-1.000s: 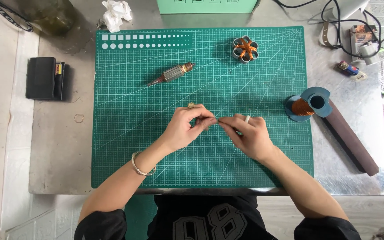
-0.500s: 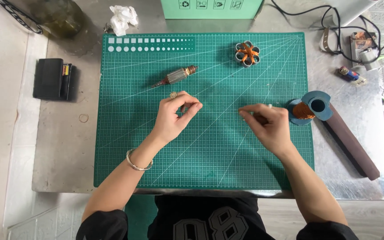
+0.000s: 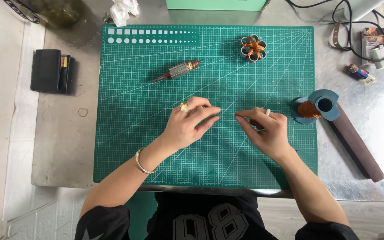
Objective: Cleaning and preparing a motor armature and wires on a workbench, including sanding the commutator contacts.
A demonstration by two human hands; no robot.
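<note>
Both hands hover over the middle of a green cutting mat [image 3: 125,146]. My left hand [image 3: 187,126], with a ring and a wrist bracelet, has thumb and forefinger pinched together pointing right. My right hand [image 3: 265,129], also ringed, pinches toward the left, and a small gap separates the two sets of fingertips. They seem to grip a fine copper wire, too thin to make out clearly. A blue spool of copper wire [image 3: 315,106] stands just right of my right hand. A motor armature [image 3: 179,70] lies on the mat above my left hand.
A small round part with copper windings [image 3: 253,47] sits at the mat's top. A long dark brown bar [image 3: 356,144] lies right of the spool. A black case [image 3: 50,71] and a small ring [image 3: 83,112] are left of the mat. Cables and small parts [image 3: 370,40] fill the top right.
A second ago the hands were pinched together at the mat's centre. They then pulled apart, the right hand going toward the spool, and now they have come closer again.
</note>
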